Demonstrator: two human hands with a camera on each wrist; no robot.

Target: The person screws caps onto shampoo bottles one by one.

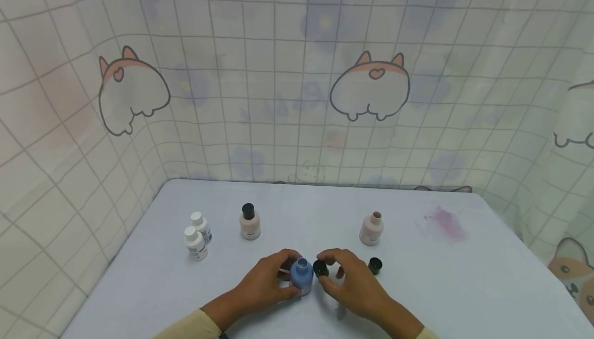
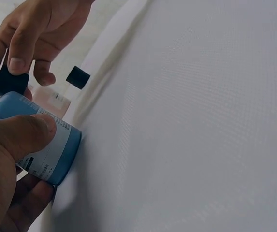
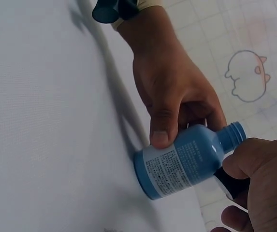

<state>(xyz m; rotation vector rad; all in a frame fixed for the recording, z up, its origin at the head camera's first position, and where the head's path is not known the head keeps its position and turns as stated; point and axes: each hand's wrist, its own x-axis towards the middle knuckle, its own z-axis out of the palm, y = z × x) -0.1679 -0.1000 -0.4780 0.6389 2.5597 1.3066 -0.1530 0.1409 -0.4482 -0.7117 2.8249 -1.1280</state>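
Note:
My left hand (image 1: 267, 283) grips a blue bottle (image 1: 302, 277) by its sides, thumb across the label. The bottle's threaded neck is uncovered, as the right wrist view shows. Beside it, my right hand (image 1: 351, 283) pinches a black cap (image 1: 320, 268) between thumb and fingers, right next to the bottle's shoulder. A second black cap (image 1: 375, 265) lies on the table just right of my right hand. Behind that stands a pale pink bottle (image 1: 372, 229) with its neck uncovered.
Another pale pink bottle (image 1: 250, 225) with a black cap on stands at the back left. Further left, a white bottle (image 1: 195, 244) stands close in front of a similar white one (image 1: 201, 225). A pinkish stain (image 1: 446, 223) marks the white table (image 1: 482, 272) at the right.

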